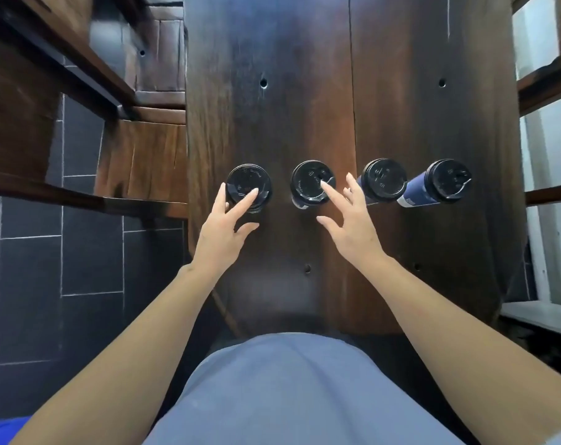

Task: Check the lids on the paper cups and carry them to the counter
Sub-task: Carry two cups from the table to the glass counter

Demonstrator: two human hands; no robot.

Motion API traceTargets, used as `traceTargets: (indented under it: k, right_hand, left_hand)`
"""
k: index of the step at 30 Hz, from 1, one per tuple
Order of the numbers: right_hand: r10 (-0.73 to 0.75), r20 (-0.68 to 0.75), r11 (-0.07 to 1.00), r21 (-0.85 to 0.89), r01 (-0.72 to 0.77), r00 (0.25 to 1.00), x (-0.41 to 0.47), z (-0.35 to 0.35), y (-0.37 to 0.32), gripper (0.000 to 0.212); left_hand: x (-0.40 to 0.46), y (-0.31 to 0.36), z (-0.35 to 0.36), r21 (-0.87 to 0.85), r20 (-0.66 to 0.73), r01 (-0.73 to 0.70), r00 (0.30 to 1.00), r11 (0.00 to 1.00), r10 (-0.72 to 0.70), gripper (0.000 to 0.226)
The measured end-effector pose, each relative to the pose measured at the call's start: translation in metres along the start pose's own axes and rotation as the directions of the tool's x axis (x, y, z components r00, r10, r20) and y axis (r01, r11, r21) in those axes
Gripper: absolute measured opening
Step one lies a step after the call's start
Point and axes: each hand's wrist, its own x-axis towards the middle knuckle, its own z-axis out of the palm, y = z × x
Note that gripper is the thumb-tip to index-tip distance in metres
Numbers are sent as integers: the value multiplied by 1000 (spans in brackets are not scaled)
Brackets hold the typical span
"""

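Observation:
Several dark blue paper cups with black lids stand in a row across a dark wooden table (305, 91). My left hand (224, 226) has straight fingers; one fingertip touches the lid of the leftmost cup (244, 179). My right hand (346, 220) is spread, its forefinger tip on the lid of the second cup (308, 184). A third cup (383, 184) and the rightmost cup (443, 184) stand to the right, untouched; their blue sides show.
Wooden benches (137, 155) and a dark tiled floor (89, 268) lie to the left of the table. A window with a wooden frame (546, 130) runs along the right. The far half of the tabletop is bare wood with small holes.

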Motion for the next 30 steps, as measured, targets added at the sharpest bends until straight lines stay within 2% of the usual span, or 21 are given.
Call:
traceTargets:
  k: [4, 7, 13, 19, 22, 27, 30]
  right_hand:
    - [-68, 73, 998, 3, 68, 995, 29, -1, 1, 62]
    - [-114, 72, 993, 24, 112, 991, 47, 1, -1, 60]
    - [-173, 87, 985, 34, 170, 981, 88, 6, -4, 74]
    - [-162, 114, 987, 15, 162, 980, 125, 9, -1, 87]
    - [-184, 114, 983, 42, 180, 976, 139, 11, -1, 87]
    - [-148, 90, 983, 127, 136, 985, 156, 14, 0, 84]
    - [-126, 57, 982, 148, 116, 990, 164, 13, 1, 83]
  left_hand:
    - [22, -2, -2, 12, -17, -71, 997, 997, 71, 61]
    - [39, -5, -5, 27, -32, -138, 990, 990, 139, 56]
    - [80, -11, -15, 118, 85, -170, 983, 978, 161, 81]
    - [116, -21, -25, 104, 98, -154, 985, 983, 144, 78]
    - [131, -26, -26, 36, 91, -133, 987, 990, 129, 79]
    - [152, -30, -24, -257, 91, 28, 996, 966, -5, 82]
    - [159, -30, -18, -301, 85, 53, 996, 952, -29, 82]
